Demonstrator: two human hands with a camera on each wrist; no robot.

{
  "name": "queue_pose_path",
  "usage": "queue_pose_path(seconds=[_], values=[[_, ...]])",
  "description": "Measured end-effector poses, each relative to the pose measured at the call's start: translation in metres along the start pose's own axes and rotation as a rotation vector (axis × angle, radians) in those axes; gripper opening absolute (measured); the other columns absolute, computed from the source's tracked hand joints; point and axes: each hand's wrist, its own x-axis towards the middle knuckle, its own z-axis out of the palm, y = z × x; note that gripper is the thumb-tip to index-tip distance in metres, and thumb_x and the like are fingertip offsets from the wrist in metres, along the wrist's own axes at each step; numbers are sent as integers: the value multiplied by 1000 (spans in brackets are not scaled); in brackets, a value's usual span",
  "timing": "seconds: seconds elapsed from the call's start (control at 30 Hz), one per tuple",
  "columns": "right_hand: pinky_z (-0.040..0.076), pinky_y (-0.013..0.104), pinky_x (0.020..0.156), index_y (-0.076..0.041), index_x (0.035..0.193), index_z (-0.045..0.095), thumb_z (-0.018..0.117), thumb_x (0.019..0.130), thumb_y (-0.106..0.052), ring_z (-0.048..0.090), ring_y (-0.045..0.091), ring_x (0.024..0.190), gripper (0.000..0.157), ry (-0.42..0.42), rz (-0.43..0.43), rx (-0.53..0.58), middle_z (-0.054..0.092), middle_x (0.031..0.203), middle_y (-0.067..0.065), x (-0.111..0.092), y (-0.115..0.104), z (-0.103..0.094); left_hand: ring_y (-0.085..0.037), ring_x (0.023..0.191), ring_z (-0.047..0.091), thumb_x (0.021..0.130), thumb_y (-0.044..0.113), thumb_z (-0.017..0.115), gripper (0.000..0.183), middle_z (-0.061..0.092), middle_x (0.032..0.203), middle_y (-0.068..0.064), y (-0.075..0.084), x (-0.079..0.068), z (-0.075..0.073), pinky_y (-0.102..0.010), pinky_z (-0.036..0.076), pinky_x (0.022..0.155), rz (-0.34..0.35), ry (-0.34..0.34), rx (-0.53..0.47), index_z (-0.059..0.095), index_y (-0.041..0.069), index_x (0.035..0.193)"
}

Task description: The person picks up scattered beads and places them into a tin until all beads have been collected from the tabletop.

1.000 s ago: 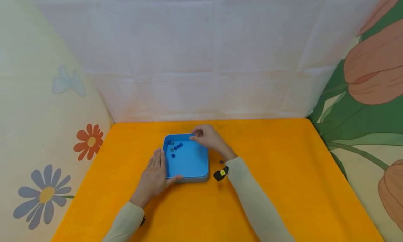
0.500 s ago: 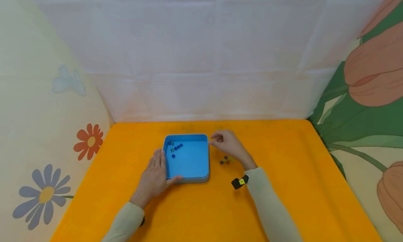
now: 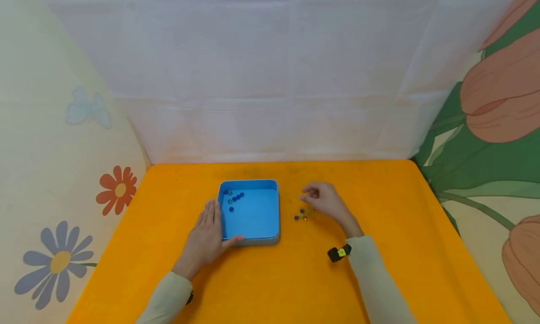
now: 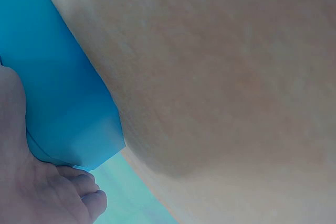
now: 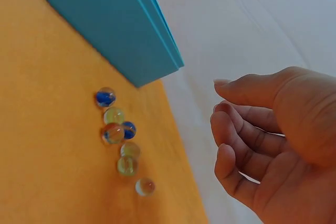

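A square blue tray (image 3: 257, 216) sits on the orange tabletop in the head view, with several blue and greenish marbles (image 3: 235, 199) in its left part. My left hand (image 3: 206, 235) lies along the tray's left side, fingers straight, thumb at the front edge. The left wrist view shows the blue tray wall (image 4: 58, 77) against that hand. To the right of the tray, my right hand (image 3: 325, 202) hovers just behind a small group of glass marbles (image 5: 127, 165), some with blue swirls, others yellowish or clear. Its fingers are loosely curved, and nothing shows between thumb and fingers.
The orange tabletop (image 3: 401, 230) stretches to both sides and in front of the tray. A white cloth (image 3: 270, 80) hangs along the back edge. Flower-patterned cloths stand at the left (image 3: 50, 174) and right (image 3: 498, 164).
My right hand has moved from over the tray's back right corner to the right, uncovering the loose marbles. The left hand has stayed in place at the tray.
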Motion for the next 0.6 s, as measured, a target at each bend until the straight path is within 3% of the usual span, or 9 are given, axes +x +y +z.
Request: queue_pose_path(seconds=[0.6], values=[[58,36,81,0,118,74,73,100,-20,66,18,88,26,29,69,-54,74,102,12,-15,43,0,-50,160,22,89,79,59,125,18,172,-33,2,-1,-1,-60,29,127,-3,1,-3,17,-12,163]])
